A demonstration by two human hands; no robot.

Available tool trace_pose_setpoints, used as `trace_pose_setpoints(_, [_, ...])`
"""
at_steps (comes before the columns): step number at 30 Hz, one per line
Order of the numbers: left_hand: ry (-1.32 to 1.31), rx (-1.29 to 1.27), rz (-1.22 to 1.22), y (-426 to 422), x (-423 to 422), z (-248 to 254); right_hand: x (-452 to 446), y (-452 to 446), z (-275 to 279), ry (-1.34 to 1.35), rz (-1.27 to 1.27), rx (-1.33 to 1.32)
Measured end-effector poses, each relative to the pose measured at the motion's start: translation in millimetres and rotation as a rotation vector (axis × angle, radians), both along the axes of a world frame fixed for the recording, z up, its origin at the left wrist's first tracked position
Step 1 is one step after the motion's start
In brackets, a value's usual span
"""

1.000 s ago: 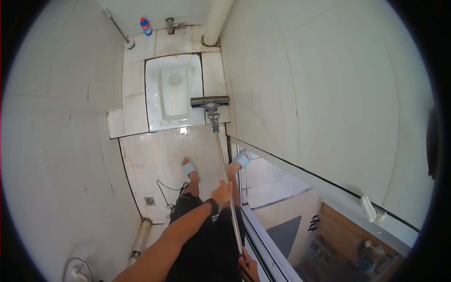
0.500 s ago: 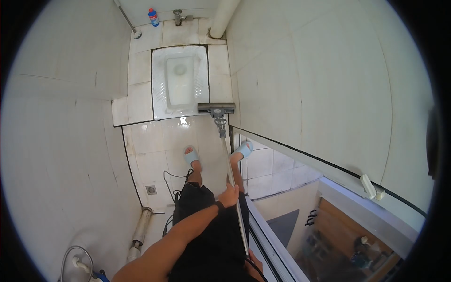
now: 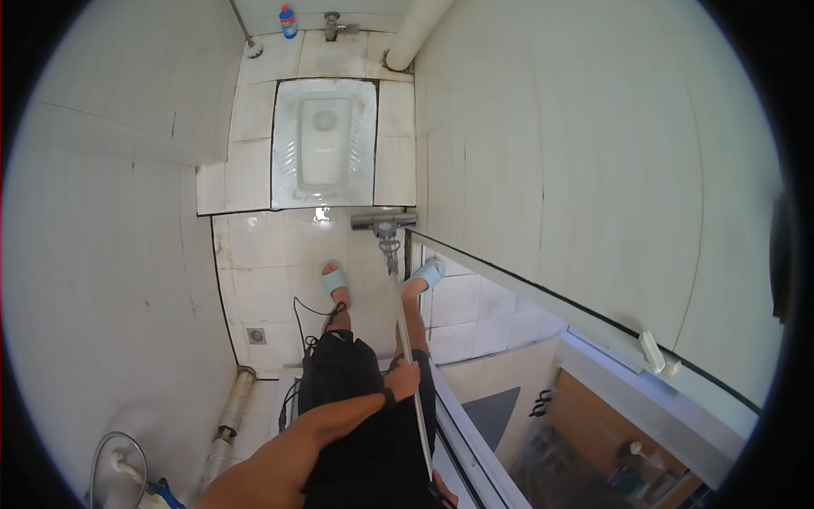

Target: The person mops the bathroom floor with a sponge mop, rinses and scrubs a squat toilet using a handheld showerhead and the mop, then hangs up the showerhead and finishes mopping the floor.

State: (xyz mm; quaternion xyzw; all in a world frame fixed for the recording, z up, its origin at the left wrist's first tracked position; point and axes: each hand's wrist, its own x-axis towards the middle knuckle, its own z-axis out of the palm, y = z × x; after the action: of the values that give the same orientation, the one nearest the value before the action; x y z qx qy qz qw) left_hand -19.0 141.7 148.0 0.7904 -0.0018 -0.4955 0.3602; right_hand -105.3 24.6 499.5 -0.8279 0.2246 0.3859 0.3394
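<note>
A sponge mop (image 3: pixel 385 223) with a wide grey head and a long pale pole slants across the middle of the view. Its head lies on the tiled floor just in front of the raised step, close to the right wall. My left hand (image 3: pixel 402 379), with a dark band at the wrist, is wrapped round the pole partway along. Lower down, at the bottom edge, my right hand (image 3: pixel 444 490) is closed at the upper end of the pole, partly cut off and in shadow.
A white squat toilet (image 3: pixel 325 144) is set in the step ahead. Behind it are a blue bottle with a red cap (image 3: pixel 288 22) and a valve (image 3: pixel 331 27). A black cable (image 3: pixel 298 322) hangs beside my left leg. A floor drain (image 3: pixel 256 336) and pipe (image 3: pixel 231 411) are left; a door frame (image 3: pixel 475 450) is right.
The mop head has come back toward me, from the front rim of the step to the lower floor. My left hand has moved back with the pole. The camera view has shifted slightly.
</note>
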Motion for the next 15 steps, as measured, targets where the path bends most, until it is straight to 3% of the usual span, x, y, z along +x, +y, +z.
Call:
trace_pose_setpoints(1, [-0.419,-0.244,-0.378,17,15,17,10,-7,-9,-0.028,0.022,-0.002])
trace_pose_setpoints(3, [0.229,0.135,0.253,2,38,50,26,-14,-24,-0.08,0.052,-0.007])
trace_pose_setpoints(9, [0.092,0.161,0.285,6,50,71,55,-7,-53,-0.233,0.13,0.009])
trace_pose_setpoints(13, [-0.048,0.098,0.369,19,120,48,95,15,-75,-0.34,0.157,0.013])
trace_pose_setpoints(15, [-0.138,0.146,0.391,23,165,13,118,22,-86,-0.386,0.17,0.01])
